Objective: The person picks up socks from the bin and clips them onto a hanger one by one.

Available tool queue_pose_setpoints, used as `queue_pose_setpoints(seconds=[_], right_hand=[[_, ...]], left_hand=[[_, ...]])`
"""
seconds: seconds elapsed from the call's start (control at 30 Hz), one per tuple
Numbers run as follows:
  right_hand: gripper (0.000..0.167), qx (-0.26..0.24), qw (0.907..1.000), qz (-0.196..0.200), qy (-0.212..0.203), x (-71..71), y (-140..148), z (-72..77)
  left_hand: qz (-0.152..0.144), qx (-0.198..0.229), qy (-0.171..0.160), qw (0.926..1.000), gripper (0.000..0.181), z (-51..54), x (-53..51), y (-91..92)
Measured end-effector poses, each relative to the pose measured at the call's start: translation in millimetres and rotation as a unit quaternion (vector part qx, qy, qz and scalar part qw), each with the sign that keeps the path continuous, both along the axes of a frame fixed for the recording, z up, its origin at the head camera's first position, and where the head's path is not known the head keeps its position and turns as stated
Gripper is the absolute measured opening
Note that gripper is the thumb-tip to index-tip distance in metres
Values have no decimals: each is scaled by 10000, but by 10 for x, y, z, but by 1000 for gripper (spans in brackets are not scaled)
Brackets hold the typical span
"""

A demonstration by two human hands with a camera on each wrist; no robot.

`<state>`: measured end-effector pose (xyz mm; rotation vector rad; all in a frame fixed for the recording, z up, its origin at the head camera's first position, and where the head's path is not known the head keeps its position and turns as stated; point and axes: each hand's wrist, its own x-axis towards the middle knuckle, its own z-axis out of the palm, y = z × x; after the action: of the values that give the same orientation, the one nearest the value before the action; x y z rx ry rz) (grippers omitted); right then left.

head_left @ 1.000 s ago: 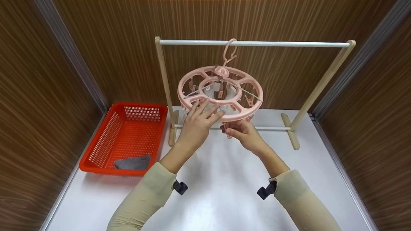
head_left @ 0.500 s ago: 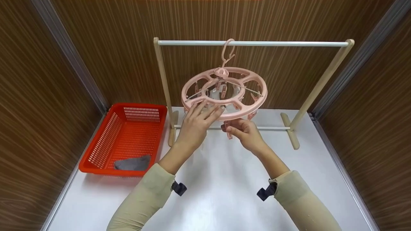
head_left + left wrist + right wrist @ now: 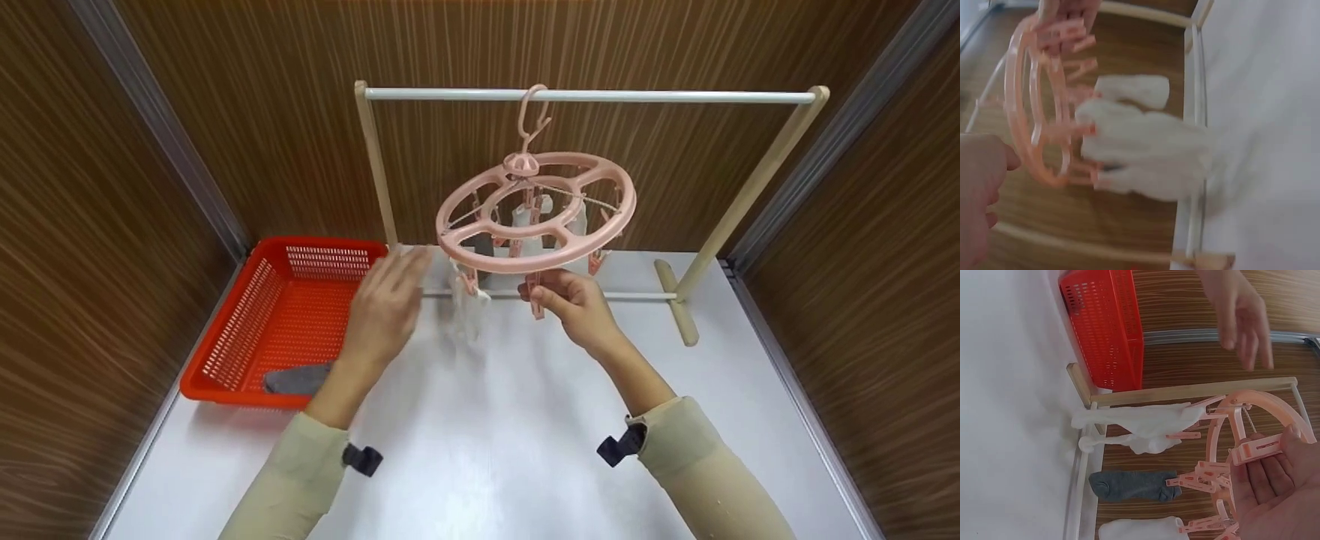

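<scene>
A pink round clip hanger [image 3: 517,264] hangs by its hook from the rack's white bar [image 3: 675,97], its ring tilted. My right hand [image 3: 574,304] holds one of its clothespins [image 3: 1264,449] between thumb and fingers at the near side of the ring. Away from the ring, my left hand [image 3: 382,307] is in the air beside the basket's right edge, fingers extended and slightly blurred, holding nothing. White socks [image 3: 1140,419] and a grey sock [image 3: 1134,485] dangle from other clothespins. Another grey sock [image 3: 296,379] lies in the red basket [image 3: 247,399], partly covered by my left forearm.
The rack's wooden left post [image 3: 377,161] and right post [image 3: 750,195] flank the hanger. Below it runs a low white crossbar [image 3: 637,297]. Wood-patterned panels [image 3: 90,300] enclose the white table [image 3: 480,465] at the sides and back.
My left hand has let go of the ring and moved left toward the basket. The hanger has turned and shifted slightly right, showing more hanging socks. My right hand keeps its clothespin.
</scene>
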<state>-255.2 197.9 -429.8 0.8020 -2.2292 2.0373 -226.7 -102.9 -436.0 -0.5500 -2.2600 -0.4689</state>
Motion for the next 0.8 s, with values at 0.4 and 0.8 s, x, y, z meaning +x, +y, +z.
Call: queue_pose_setpoints(seconds=[0.4, 0.8], right_hand=[[21, -58, 9999, -52, -129, 31, 32, 21], [21, -20, 9999, -8, -169, 28, 24, 55]], left_hand=[[1017, 335, -975, 9895, 64, -419, 351, -1096], [1238, -127, -3924, 9113, 69, -812, 439, -1463]])
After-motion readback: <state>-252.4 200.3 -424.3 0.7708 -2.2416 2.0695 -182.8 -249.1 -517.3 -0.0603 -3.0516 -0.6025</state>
